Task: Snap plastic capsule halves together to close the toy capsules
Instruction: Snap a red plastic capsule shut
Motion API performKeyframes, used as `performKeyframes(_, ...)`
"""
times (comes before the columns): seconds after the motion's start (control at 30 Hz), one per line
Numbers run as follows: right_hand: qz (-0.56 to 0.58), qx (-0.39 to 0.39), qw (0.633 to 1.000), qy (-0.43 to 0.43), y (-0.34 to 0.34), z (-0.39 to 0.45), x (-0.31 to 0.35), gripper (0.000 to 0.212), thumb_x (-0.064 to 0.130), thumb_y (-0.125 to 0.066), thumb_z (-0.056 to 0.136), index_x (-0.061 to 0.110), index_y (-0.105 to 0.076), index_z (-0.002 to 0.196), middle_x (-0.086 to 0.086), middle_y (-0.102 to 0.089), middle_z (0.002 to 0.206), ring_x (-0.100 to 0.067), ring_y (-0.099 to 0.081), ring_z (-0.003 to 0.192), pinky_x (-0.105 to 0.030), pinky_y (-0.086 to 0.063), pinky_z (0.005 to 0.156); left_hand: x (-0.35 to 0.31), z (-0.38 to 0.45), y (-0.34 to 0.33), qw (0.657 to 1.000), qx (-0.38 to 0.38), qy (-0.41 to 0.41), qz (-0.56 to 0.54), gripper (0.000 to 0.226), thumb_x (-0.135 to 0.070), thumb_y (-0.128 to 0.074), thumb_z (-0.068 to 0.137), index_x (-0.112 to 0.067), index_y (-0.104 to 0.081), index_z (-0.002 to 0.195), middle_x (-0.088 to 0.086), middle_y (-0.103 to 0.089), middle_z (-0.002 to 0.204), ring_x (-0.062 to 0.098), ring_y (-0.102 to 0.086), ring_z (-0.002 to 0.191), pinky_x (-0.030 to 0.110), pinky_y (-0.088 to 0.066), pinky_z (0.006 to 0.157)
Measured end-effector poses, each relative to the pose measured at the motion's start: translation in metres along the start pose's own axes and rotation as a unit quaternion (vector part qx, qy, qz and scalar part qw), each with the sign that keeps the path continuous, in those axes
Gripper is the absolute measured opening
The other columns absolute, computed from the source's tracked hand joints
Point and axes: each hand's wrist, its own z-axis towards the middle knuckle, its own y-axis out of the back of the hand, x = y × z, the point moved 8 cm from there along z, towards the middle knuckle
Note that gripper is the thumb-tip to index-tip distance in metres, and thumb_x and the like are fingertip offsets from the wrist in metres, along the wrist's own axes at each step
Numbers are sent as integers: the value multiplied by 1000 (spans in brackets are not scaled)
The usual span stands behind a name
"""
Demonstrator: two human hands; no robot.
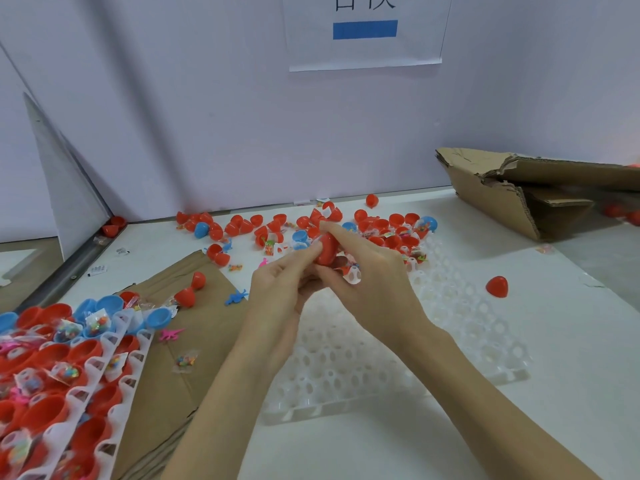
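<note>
Both hands meet over the middle of the table around one red capsule (326, 250). My left hand (280, 289) pinches it from the left with thumb and fingers. My right hand (367, 271) curls round it from the right, index finger laid over its top. A white plastic piece (353, 276) shows under the right fingers. Whether the capsule's halves are fully joined is hidden by the fingers. Loose red and blue capsule halves (270, 226) and small bagged toys lie scattered behind the hands.
A white moulded tray (450, 306) lies under the hands. Trays of filled red and blue halves (62, 368) sit at the lower left on brown cardboard (194, 341). A lone red capsule (497, 286) lies right. A torn cardboard box (526, 192) stands back right.
</note>
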Motion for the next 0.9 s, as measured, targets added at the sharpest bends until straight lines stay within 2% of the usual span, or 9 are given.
performKeyframes(0.13,51,-17,998,-15,2,0,5,43,25,-77,90,14,-65,129,6,-72,108,-5,-65,90,-9,-47,85,7,-3,-9,984,34,93,-151,32,-29,-73,85,-4,-82,103,24,-76,110,26,-76,102,27,-60,82)
performKeyframes(0.23,67,-14,998,-12,1,-1,7,36,14,-73,93,9,-63,126,1,-68,110,-4,-60,89,-8,-45,81,7,-5,-14,974,62,103,-192,36,-27,-77,83,-1,-80,108,24,-75,115,29,-74,109,28,-61,82)
performKeyframes(0.33,58,-5,998,-3,0,-2,7,36,12,-70,95,6,-61,129,-1,-66,113,-7,-59,93,-12,-47,82,6,-6,-15,971,79,114,-197,33,-26,-75,86,-2,-80,107,22,-76,111,27,-76,104,27,-61,81)
performKeyframes(0.43,41,9,999,-8,-2,-2,4,37,14,-67,96,4,-60,131,-4,-66,114,-13,-61,94,-26,-53,84,8,-8,-17,968,85,127,-202,29,-25,-72,90,-1,-81,105,15,-78,89,21,-78,87,24,-61,77)
performKeyframes(0.5,28,4,1000,-6,-1,-3,4,38,14,-67,96,4,-59,133,-5,-67,113,-12,-60,93,-25,-53,84,10,-8,-18,965,83,130,-213,27,-23,-71,92,-1,-81,102,5,-70,66,15,-74,67,22,-60,70)
performKeyframes(0.57,19,0,1000,-3,0,-3,5,39,14,-67,96,3,-60,132,-5,-68,109,-11,-59,90,-23,-52,81,11,-7,-17,964,77,130,-218,27,-22,-71,92,0,-81,102,3,-66,62,14,-72,61,22,-60,67)
performKeyframes(0.67,21,5,1000,-1,0,-2,4,37,17,-66,97,3,-60,131,-4,-67,103,-14,-60,83,-28,-54,76,11,-6,-16,967,78,122,-210,29,-24,-71,91,-1,-81,104,11,-76,82,20,-78,80,24,-61,72)
performKeyframes(0.73,26,9,1000,1,-1,-3,4,38,19,-65,98,3,-60,132,-4,-68,106,-12,-61,85,-28,-55,78,10,-6,-15,969,78,119,-202,30,-26,-71,93,-1,-81,106,16,-78,97,23,-78,94,25,-61,76)
performKeyframes(0.9,44,3,999,10,-2,-3,4,41,17,-67,97,6,-59,135,-4,-68,114,-13,-64,90,-26,-56,81,10,-5,-13,971,75,120,-194,30,-26,-71,95,-2,-79,112,23,-75,114,30,-74,108,29,-60,85)
